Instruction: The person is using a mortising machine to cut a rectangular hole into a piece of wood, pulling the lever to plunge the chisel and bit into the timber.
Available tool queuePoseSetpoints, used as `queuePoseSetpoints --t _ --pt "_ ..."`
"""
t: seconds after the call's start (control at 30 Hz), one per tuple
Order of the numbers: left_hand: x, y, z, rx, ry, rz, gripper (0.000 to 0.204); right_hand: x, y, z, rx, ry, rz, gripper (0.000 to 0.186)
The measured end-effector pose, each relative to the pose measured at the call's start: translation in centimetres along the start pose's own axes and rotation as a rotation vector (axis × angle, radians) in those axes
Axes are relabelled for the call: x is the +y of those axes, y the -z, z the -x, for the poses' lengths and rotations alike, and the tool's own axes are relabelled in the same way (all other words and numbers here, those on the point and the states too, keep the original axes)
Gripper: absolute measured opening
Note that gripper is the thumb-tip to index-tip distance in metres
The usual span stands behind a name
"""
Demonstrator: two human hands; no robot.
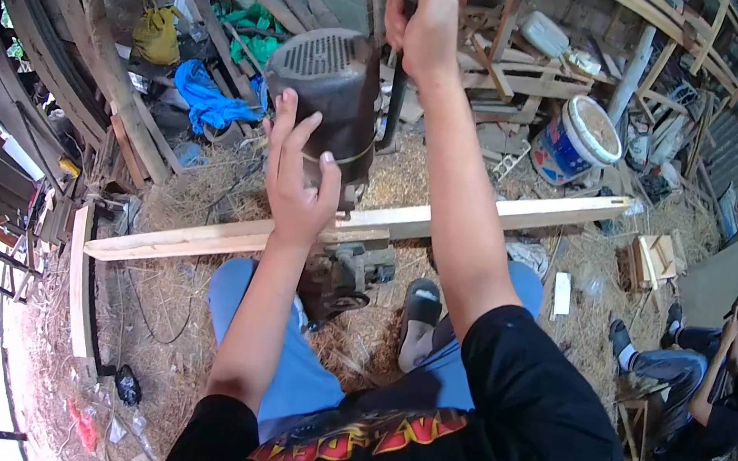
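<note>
A dark machine with a vented motor housing stands upright in front of me. My right hand is closed around the upper end of its black lever, with the arm stretched forward. My left hand has its fingers spread and raised at the near side of the housing; whether they touch it I cannot tell. A long pale wooden beam runs crosswise under the motor. Below it, between my knees, sits the machine's metal base with a small handwheel. The tool tip is hidden behind my left hand.
Shavings cover the floor. A pale board lies at the left, near a black cable. A white and blue bucket stands back right, near small wood blocks. Another person sits at the far right. Blue plastic and scrap timber lie behind.
</note>
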State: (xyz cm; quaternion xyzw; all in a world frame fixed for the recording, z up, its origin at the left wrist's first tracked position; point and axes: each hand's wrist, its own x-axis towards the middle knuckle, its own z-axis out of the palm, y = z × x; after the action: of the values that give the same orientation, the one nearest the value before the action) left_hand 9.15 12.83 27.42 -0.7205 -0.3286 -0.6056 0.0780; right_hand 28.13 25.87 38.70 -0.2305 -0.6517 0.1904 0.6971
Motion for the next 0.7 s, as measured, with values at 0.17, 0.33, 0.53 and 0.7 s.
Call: queuePoseSetpoints --t 0.17,0.33,0.53,0.7 --pt "-0.8 0.6 0.5 0.001 0.004 -0.014 0.043 -3.8 -1.5 2.8 0.014 -0.148 -0.327 0.037" --pt "-0.7 0.4 0.5 0.006 -0.003 -0.016 0.042 -3.9 -1.0 2.8 0.026 -0.064 -0.181 0.044" --pt "-0.7 0.1 0.5 0.010 0.003 -0.025 0.038 -4.1 -1.1 2.8 0.070 -0.062 -0.182 0.043" --pt "-0.6 0.4 0.6 0.006 0.008 -0.047 0.034 -4.6 -1.0 5.3 -0.001 -0.061 -0.293 0.037"
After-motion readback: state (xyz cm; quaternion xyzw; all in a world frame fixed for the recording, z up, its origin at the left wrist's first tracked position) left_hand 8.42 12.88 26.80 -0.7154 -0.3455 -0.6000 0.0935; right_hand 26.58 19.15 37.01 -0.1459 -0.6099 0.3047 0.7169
